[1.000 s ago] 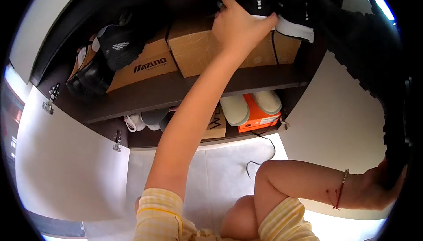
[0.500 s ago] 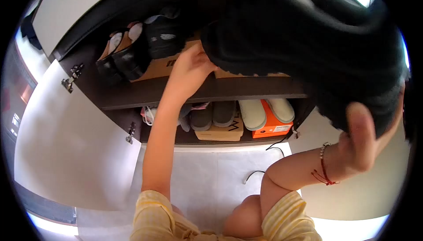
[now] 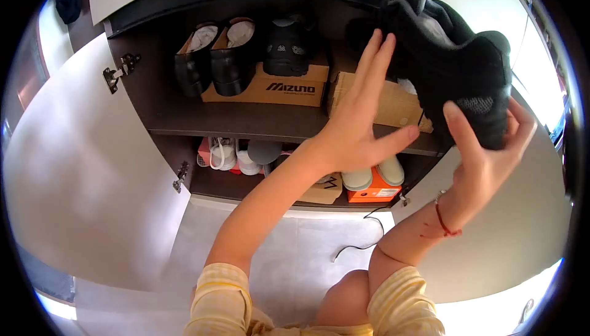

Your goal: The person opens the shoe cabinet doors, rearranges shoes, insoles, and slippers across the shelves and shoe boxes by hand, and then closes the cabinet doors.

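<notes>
My right hand (image 3: pixel 482 158) grips a black sneaker (image 3: pixel 452 59) around its heel, thumb on one side and fingers on the other. The sneaker is raised at the right of the shoe cabinet, in front of its upper shelf (image 3: pixel 233 121). My left hand (image 3: pixel 347 136) is open, fingers stretched up towards the sneaker's front part; whether the fingertips touch it I cannot tell. Behind that hand lies a plain cardboard box (image 3: pixel 393 104), partly covered by the hand and the sneaker. A dark shape behind the fingertips is too dim to name.
Black leather shoes (image 3: pixel 230 69) and black sneakers (image 3: pixel 287 53) stand by a Mizuno box (image 3: pixel 292 90) on the upper shelf. Below are white sneakers (image 3: pixel 222 153), pale slippers (image 3: pixel 357 179) and an orange box (image 3: pixel 375 193). Open doors (image 3: pixel 92 170) flank the cabinet; a black cable (image 3: pixel 356 248) lies on the floor.
The sneaker has moved away from my head, up and back, and appears smaller. My left hand has come off the shelf area, moved right and spread its fingers. The view has shifted slightly.
</notes>
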Available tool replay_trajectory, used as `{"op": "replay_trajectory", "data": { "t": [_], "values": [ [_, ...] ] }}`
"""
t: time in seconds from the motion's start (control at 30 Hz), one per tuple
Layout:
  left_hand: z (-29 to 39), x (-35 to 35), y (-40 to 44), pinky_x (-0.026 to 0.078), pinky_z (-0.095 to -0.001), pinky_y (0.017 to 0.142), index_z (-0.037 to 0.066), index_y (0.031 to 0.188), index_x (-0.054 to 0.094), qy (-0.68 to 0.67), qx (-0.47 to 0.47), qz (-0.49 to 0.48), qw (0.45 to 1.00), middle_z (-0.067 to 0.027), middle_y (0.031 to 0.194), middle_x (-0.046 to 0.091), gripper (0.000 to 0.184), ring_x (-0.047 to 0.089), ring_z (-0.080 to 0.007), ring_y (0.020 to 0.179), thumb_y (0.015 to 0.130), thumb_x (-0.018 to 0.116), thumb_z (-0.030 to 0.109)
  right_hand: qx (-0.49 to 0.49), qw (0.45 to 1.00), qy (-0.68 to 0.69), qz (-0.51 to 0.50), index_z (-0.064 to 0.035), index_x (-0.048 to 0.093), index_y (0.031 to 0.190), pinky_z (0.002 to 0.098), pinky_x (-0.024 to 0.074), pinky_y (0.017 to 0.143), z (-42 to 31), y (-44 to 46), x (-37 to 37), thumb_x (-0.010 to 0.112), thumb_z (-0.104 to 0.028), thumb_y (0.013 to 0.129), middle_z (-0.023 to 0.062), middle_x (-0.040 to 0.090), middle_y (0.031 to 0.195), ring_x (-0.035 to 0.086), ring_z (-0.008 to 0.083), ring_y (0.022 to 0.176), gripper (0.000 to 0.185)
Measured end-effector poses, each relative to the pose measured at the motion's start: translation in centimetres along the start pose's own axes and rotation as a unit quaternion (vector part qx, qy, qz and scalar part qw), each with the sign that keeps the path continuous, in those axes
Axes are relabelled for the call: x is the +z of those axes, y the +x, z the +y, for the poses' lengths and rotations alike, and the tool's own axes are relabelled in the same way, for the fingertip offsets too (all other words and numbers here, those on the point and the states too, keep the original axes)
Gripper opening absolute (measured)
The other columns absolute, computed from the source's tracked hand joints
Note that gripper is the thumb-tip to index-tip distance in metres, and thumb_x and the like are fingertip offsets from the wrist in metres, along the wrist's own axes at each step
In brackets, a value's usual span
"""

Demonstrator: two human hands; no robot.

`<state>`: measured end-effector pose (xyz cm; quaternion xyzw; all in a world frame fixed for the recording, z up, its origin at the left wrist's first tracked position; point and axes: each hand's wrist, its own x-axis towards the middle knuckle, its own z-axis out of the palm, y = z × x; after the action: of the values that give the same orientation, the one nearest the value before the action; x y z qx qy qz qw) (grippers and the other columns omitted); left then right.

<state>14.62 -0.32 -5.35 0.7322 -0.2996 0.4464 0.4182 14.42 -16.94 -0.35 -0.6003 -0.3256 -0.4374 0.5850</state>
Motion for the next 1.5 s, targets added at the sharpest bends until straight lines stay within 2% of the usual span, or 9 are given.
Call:
{"op": "replay_trajectory", "data": {
  "t": [0.07,0.23,0.53,0.73,0.87,0.97,1.17,1.27,1.5],
  "values": [
    [-1.3,0.0,0.7,0.023,-0.0437,0.109,0.004,0.147,0.006,0.076,0.027,0.005,0.997,-0.0192,0.152,0.003,0.097,0.012,-0.0335,0.140,0.078,0.070,0.029,0.073,0.996,-0.008,0.043,0.0046,0.042,0.111,0.0248,0.0507,0.074,0.7,0.2,1.4,0.085,-0.010,0.058,0.0163,0.055,0.094,0.061,0.0202,0.082,0.069],
    [-4.0,-1.0,-0.5,0.019,-0.0420,0.110,0.003,0.146,0.005,0.104,0.035,-0.017,0.994,-0.0211,0.152,0.003,0.099,0.009,-0.0348,0.140,0.078,0.069,0.033,-0.053,0.991,-0.109,0.055,0.0005,0.044,0.101,0.0308,0.0454,0.074,0.4,-1.1,2.9,0.085,-0.021,0.054,0.0103,0.047,0.090,0.051,0.0199,0.082,0.066],
    [-7.7,-0.3,-3.0,0.029,-0.0427,0.106,0.004,0.146,0.011,0.101,-0.047,0.029,0.993,-0.0283,0.147,0.009,0.071,0.023,-0.0453,0.133,0.089,0.052,0.013,-0.010,0.979,-0.117,-0.165,0.0064,0.033,0.112,0.0369,0.0421,0.086,4.0,-1.2,5.3,0.075,-0.029,0.074,0.0223,0.045,0.102,0.049,0.0291,0.094,0.068],
    [-9.1,0.1,-2.5,0.046,-0.0374,0.082,0.000,0.124,0.051,0.221,-0.155,0.124,0.955,-0.0215,0.107,0.057,0.034,0.058,-0.0325,0.096,0.092,0.047,0.012,-0.005,0.984,-0.054,-0.169,0.0074,0.031,0.113,0.0303,0.0454,0.080,9.7,-0.7,8.4,0.077,-0.032,0.074,0.0212,0.049,0.100,0.053,0.0229,0.092,0.072],
    [-9.5,-2.7,-5.4,0.047,-0.0325,0.069,-0.002,0.098,0.065,0.146,-0.219,0.031,0.964,-0.0147,0.075,0.063,0.036,0.063,-0.0244,0.071,0.096,0.043,0.026,-0.049,0.996,-0.026,-0.077,0.0085,0.032,0.116,0.0353,0.0448,0.082,15.4,-1.9,13.0,0.078,-0.041,0.071,0.0231,0.047,0.105,0.053,0.0285,0.093,0.081],
    [-9.3,-6.1,-7.9,0.047,-0.0352,0.070,-0.002,0.086,0.068,0.246,-0.254,-0.002,0.935,-0.0159,0.078,0.064,0.037,0.062,-0.0270,0.074,0.094,0.045,0.026,-0.022,0.998,-0.035,-0.054,0.0089,0.034,0.118,0.0384,0.0440,0.085,15.2,-2.8,14.6,0.077,-0.046,0.070,0.0248,0.046,0.110,0.053,0.0325,0.099,0.085],
    [-9.6,-13.7,-12.4,0.029,-0.0422,0.100,0.013,0.131,0.047,0.486,-0.374,-0.145,0.777,-0.0170,0.126,0.046,0.054,0.037,-0.0312,0.123,0.086,0.053,0.042,0.027,0.999,-0.040,-0.023,0.0073,0.037,0.119,0.0397,0.0454,0.085,16.2,-3.2,16.9,0.076,-0.051,0.069,0.0260,0.047,0.115,0.054,0.0362,0.101,0.086],
    [-9.7,-15.9,-13.1,0.024,-0.0456,0.104,0.016,0.138,0.038,0.522,-0.393,-0.150,0.742,-0.0189,0.136,0.034,0.065,0.031,-0.0343,0.127,0.084,0.053,0.048,0.045,0.997,-0.060,-0.018,0.0070,0.037,0.120,0.0398,0.0455,0.086,15.9,-2.9,16.8,0.075,-0.051,0.069,0.0265,0.047,0.115,0.054,0.0368,0.102,0.086],
    [-11.8,-18.6,-14.9,0.029,-0.0468,0.101,0.001,0.129,0.046,0.588,-0.402,-0.043,0.701,-0.0244,0.128,0.044,0.066,0.039,-0.0376,0.121,0.083,0.053,0.047,0.025,0.995,-0.092,-0.017,0.0072,0.037,0.118,0.0409,0.0454,0.085,16.4,-3.0,16.7,0.074,-0.047,0.070,0.0263,0.047,0.117,0.053,0.0390,0.102,0.082]
  ]
}}
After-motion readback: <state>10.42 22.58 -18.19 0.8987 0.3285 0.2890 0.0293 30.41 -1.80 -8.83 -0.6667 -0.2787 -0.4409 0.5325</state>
